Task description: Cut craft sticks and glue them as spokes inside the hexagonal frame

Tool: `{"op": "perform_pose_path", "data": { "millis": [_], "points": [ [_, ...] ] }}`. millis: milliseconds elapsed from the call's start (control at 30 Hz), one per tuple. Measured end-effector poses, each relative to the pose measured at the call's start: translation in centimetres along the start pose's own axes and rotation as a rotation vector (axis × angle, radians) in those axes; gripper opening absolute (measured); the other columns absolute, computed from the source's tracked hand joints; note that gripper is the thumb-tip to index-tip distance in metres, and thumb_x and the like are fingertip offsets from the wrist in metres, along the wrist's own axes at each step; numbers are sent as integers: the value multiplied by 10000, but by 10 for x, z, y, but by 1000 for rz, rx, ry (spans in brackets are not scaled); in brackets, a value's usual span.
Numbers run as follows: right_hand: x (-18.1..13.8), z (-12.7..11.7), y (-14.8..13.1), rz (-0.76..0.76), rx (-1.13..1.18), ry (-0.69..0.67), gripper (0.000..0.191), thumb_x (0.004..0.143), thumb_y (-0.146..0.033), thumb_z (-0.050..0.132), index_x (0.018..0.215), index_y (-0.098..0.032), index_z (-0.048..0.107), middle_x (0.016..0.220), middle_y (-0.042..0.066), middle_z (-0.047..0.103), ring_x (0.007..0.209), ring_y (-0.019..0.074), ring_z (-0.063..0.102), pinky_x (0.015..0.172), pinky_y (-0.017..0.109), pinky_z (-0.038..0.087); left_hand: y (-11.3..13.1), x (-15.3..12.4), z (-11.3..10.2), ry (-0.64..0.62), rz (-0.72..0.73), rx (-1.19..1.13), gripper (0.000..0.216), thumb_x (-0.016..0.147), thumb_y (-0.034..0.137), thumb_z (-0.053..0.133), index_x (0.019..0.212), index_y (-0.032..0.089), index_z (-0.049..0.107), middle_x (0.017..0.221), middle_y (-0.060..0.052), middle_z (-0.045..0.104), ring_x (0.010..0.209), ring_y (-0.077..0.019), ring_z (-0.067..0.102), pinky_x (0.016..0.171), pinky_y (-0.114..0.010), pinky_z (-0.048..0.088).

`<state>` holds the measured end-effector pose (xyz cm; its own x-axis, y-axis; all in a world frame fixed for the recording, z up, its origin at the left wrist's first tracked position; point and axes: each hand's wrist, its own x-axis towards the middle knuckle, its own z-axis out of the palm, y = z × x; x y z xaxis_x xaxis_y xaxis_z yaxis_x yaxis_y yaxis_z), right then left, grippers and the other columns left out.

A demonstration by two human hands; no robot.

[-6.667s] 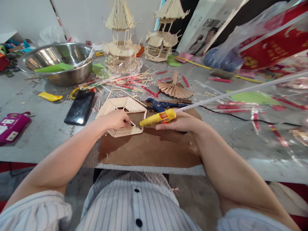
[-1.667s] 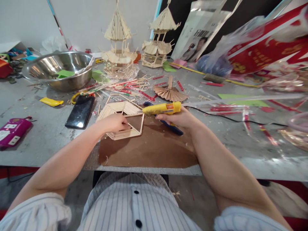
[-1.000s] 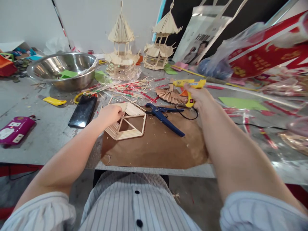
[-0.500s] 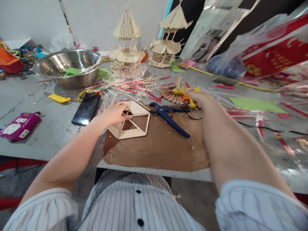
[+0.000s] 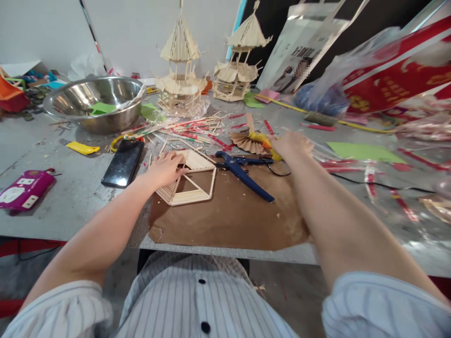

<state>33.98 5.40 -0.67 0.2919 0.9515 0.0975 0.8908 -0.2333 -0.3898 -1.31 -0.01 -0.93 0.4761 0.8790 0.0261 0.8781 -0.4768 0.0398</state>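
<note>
My left hand rests over the left part of a hexagonal wooden-stick frame, its fingers and thumb curled at the edge of an opening. Sticks fill some of the frame's wedges; others are bare. My right hand is closed around a small yellow glue gun, which is smeared by motion and partly hidden by the fingers. Blue-handled cutters lie between the frame and my right arm. A pleated brown paper fan lies behind the glue gun.
A brown board lies under the frame and cutters. Left are a phone, a yellow utility knife, a purple packet and a steel bowl. Two stick pagodas stand behind scattered sticks. A black cord crosses the right side.
The glue gun has tilted in my right hand, and that hand has lowered slightly. My left hand stays on the frame. The whole view has shifted a little.
</note>
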Motion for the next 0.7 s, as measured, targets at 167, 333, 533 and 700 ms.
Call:
{"op": "perform_pose_path", "data": {
  "millis": [167,333,533,700],
  "points": [
    [-15,-3,-36,-29,-174,85,337,737,-419,472,898,-172,635,978,168,598,940,326,518,719,436,371,1,-2,-2,24,4,15,447,824,473,321,1184,220,400,1241,-105,399,1149,-277,352,892,-418,329],
    [-35,14,-92,-368,-231,-13,279,749,-409,456,875,-247,645,921,57,648,864,235,568,686,328,418,3,-4,-3,43,11,36,427,825,455,336,1166,210,414,1209,-109,424,1131,-276,370,876,-420,345],
    [-37,43,-142,-633,-324,-251,268,718,-279,484,910,-221,661,960,64,650,898,219,573,739,288,414,2,-3,-2,69,22,59,414,812,448,374,1146,210,433,1161,-106,457,1082,-272,409,843,-412,368],
    [-34,59,-158,-620,-322,-240,259,663,-216,528,881,-202,666,971,92,647,902,243,575,739,307,422,1,-1,2,84,17,73,425,799,458,398,1147,218,437,1152,-105,467,1094,-280,405,840,-417,372]
  ]
}}
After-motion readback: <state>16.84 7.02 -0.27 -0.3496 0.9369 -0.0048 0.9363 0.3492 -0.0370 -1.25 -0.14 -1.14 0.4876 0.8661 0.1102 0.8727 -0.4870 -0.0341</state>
